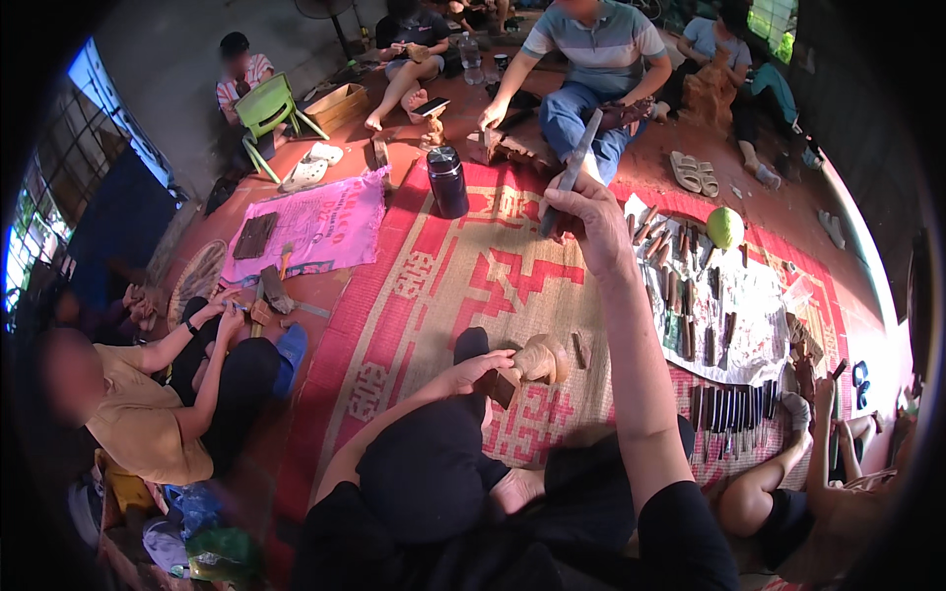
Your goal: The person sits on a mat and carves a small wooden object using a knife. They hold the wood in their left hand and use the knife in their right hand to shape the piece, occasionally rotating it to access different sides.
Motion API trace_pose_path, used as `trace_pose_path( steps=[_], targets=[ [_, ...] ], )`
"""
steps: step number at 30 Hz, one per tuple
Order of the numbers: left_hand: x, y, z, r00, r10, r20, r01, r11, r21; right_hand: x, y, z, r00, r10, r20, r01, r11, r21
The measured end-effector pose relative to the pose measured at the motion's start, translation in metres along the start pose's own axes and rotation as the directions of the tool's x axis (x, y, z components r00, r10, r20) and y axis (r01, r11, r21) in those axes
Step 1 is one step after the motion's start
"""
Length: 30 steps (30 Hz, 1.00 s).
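Long grey tool [574,167] — in right hand [589,217]

A plain grey wall [187,64] fills the upper left of the frame, beside a barred window [44,163] glowing with daylight at the far left. A reddish-brown floor [774,212] carries a red-and-beige patterned woven mat [394,330] in the centre and a lime-green plastic chair [268,104] at upper left.

1. Looks like a floor-level wood-carving workshop tbh.
2. Rows of tools [734,402] lie on the patterned mat [443,276].
3. There's a carved wooden piece [541,361] too.
4. People [593,44] sit around, some handling wood [262,312].
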<state>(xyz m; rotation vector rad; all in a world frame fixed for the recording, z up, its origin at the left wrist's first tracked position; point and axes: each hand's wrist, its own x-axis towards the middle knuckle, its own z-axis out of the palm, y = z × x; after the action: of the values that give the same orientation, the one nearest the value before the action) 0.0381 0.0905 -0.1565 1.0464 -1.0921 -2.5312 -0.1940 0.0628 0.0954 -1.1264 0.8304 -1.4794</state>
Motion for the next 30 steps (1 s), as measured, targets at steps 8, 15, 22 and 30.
trace_pose_path(
  steps=[8, 15, 22, 30],
  targets=[
    [-0.001, -0.001, 0.000, 0.997, 0.000, 0.072, 0.007, 0.996, -0.090, -0.079, 0.009, -0.112, 0.757, -0.365, -0.542, 0.483, 0.871, 0.089],
    [-0.010, 0.006, 0.013, 1.000, -0.023, -0.009, 0.021, 0.979, -0.205, -0.119, 0.051, -0.146, 0.787, -0.189, -0.587, 0.243, 0.970, 0.014],
    [0.001, -0.002, 0.001, 0.998, 0.022, 0.053, -0.012, 0.982, -0.190, -0.144, 0.138, -0.132, 0.814, 0.046, -0.578, -0.033, 0.999, 0.034],
    [-0.004, 0.002, 0.006, 0.999, -0.031, -0.025, 0.026, 0.985, -0.172, -0.158, 0.184, -0.139, 0.818, 0.177, -0.546, -0.177, 0.983, 0.054]
  ],
)
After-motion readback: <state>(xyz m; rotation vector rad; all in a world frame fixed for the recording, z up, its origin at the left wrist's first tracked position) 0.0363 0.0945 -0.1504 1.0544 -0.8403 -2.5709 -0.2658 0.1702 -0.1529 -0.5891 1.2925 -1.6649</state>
